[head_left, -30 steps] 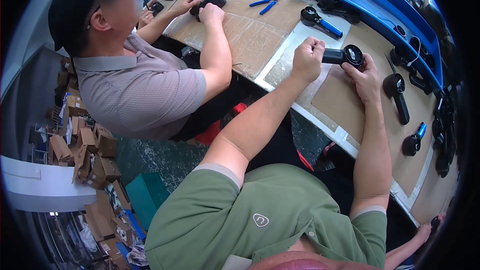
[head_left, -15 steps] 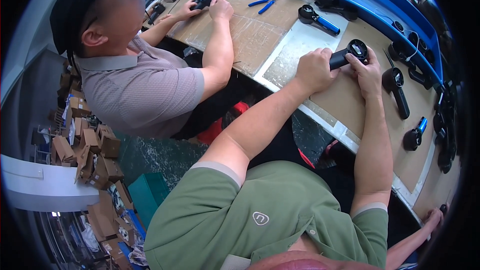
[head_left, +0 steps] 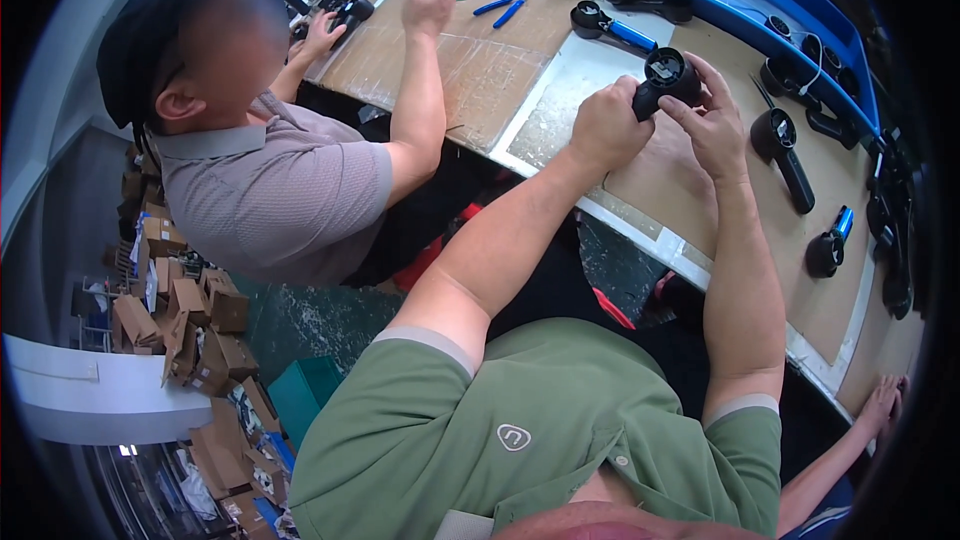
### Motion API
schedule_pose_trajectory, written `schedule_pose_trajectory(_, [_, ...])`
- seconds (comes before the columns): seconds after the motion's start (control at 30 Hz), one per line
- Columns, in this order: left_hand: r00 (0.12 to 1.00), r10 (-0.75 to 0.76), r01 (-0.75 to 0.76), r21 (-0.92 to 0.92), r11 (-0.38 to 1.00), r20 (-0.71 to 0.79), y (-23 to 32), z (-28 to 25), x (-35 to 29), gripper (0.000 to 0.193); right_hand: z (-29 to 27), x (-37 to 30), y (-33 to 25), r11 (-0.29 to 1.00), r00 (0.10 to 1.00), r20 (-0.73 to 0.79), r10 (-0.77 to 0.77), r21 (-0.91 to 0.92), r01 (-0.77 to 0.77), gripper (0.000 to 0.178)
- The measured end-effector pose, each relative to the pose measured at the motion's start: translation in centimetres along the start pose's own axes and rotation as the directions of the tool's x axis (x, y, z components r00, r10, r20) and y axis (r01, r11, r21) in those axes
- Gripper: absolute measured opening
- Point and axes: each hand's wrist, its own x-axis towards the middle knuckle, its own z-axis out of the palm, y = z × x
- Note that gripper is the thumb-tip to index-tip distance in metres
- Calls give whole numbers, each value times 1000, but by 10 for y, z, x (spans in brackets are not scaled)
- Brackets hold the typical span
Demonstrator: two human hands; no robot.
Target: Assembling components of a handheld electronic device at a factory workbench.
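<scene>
Over the table's near edge, my left hand [head_left: 608,127] is closed around the handle of a black handheld fan [head_left: 664,80]. Its round head points up and away, its open face showing the inside. At that head, my right hand [head_left: 716,128] grips the right side between thumb and fingers. To the right lies another black handheld fan [head_left: 783,155], handle toward me. A fan with a blue handle [head_left: 615,30] rests beyond my hands, and a shorter black-and-blue piece [head_left: 829,244] sits farther right.
A blue tray [head_left: 760,2] with fan parts and a white cable stands at the far right. Blue cutters [head_left: 503,8] lie on the cardboard-covered table [head_left: 500,70]. A co-worker [head_left: 270,180] sits at the left. Another person's hands [head_left: 882,405] show at the lower right.
The fan in my hands has tilted, its head now pointing more upward and its handle foreshortened. The co-worker's right hand has come off the black object and is raised.
</scene>
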Motion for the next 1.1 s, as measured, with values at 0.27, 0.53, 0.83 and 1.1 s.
schedule_pose_trajectory(0.27, [998,-58,58,-113,992,-2,5,2,-3,32,-5,-3,-9,975,987,31,160,151,-163,69])
schedule_pose_trajectory(0.53, [955,264,-282,-137,950,-135,0,-1,-2,44,-8,-1,-7,747,969,48,243,628,-219,65])
schedule_pose_trajectory(0.83, [973,212,-219,-77,973,-89,2,1,-10,40,-8,2,-8,796,947,-43,319,554,-243,47])
schedule_pose_trajectory(1.1, [951,282,-291,-62,955,-126,2,7,-10,38,-9,2,-7,753,910,-55,412,583,-305,40])
